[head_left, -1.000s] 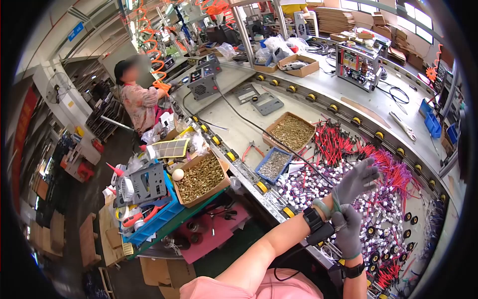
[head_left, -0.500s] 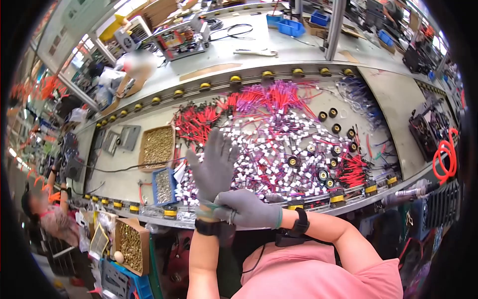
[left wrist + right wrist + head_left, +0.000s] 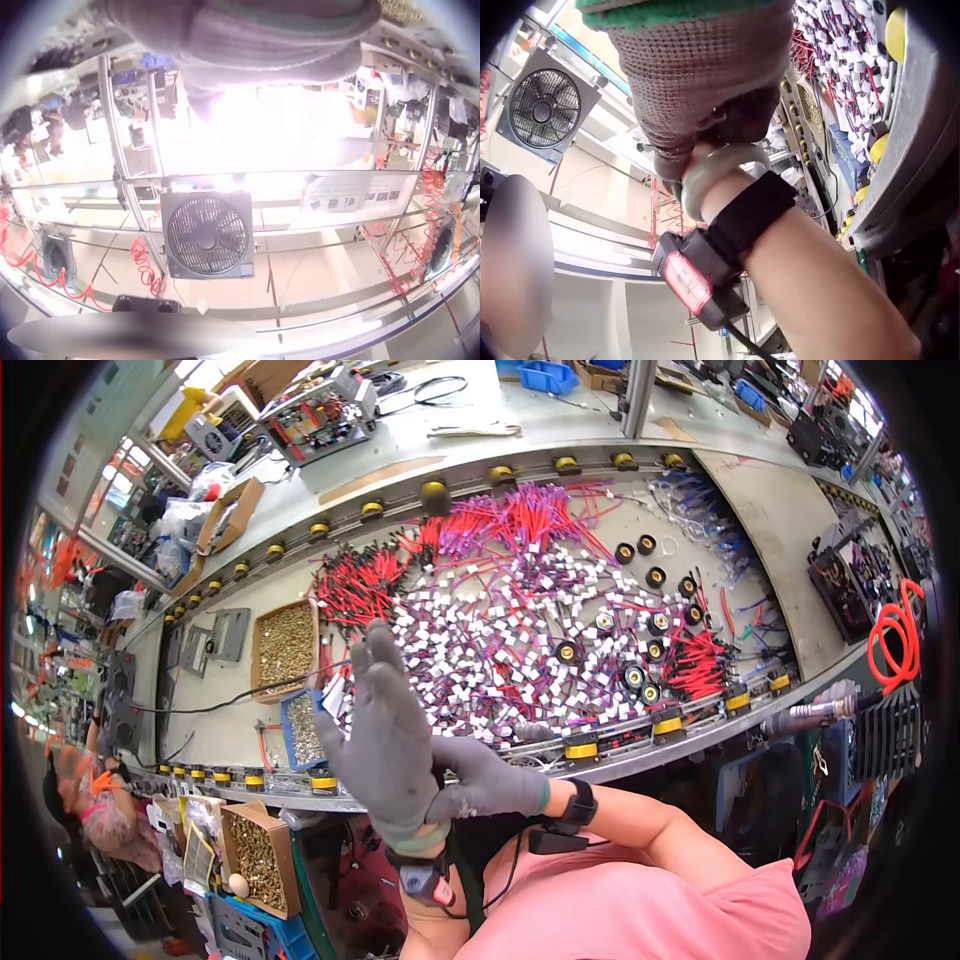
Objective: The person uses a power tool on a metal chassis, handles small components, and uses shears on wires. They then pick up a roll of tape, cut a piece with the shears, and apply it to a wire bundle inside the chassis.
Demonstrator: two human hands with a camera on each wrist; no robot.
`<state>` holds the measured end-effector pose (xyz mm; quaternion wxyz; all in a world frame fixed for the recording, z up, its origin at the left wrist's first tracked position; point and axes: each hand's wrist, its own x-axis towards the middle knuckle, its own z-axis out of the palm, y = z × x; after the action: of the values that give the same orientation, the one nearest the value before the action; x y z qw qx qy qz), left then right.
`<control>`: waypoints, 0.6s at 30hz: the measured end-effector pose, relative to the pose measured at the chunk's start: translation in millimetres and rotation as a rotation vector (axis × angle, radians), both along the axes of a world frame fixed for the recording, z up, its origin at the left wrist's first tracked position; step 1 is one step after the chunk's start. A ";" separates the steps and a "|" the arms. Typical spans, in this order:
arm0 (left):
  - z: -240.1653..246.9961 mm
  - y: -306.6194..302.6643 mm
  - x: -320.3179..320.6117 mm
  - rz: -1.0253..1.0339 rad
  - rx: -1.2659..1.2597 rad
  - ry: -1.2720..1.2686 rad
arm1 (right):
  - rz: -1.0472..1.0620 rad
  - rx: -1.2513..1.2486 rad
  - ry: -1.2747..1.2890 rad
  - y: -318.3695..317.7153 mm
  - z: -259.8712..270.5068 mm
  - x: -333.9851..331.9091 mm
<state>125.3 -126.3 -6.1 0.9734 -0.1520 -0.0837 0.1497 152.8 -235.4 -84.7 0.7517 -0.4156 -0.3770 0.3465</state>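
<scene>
My left hand [image 3: 385,745], in a grey knit glove, is raised over the near edge of the bench with its fingers extended. My right hand [image 3: 490,778], gloved in grey as well, grips the left glove's cuff [image 3: 425,838] at the wrist. In the right wrist view the fingers of that hand [image 3: 705,75] are curled at the glove's edge, just above a pale bangle [image 3: 720,174] and a black wrist strap [image 3: 754,214]. Only part of the left glove [image 3: 277,45] shows along the top of the left wrist view.
A heap of white-plugged wires [image 3: 480,630] covers the bench beyond the hands, with red-and-black leads [image 3: 360,580] behind. A cardboard box of brass parts [image 3: 286,643] and a blue tray of small metal parts [image 3: 300,728] stand left. A roller rail [image 3: 580,750] lines the near edge.
The head view has swung toward the right side of the bench. My left hand has tilted and come closer to the body. The right hand keeps its grip at the left wrist.
</scene>
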 end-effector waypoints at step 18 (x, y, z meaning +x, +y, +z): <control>-65.5 10.0 -17.5 -0.167 0.636 0.164 | -0.073 -0.651 -1.156 -45.5 -12.9 7.4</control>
<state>107.7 -116.3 -71.6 0.9845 0.1653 -0.0349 0.0476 160.2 -280.9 -97.6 0.2760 -0.7529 -0.5813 0.1383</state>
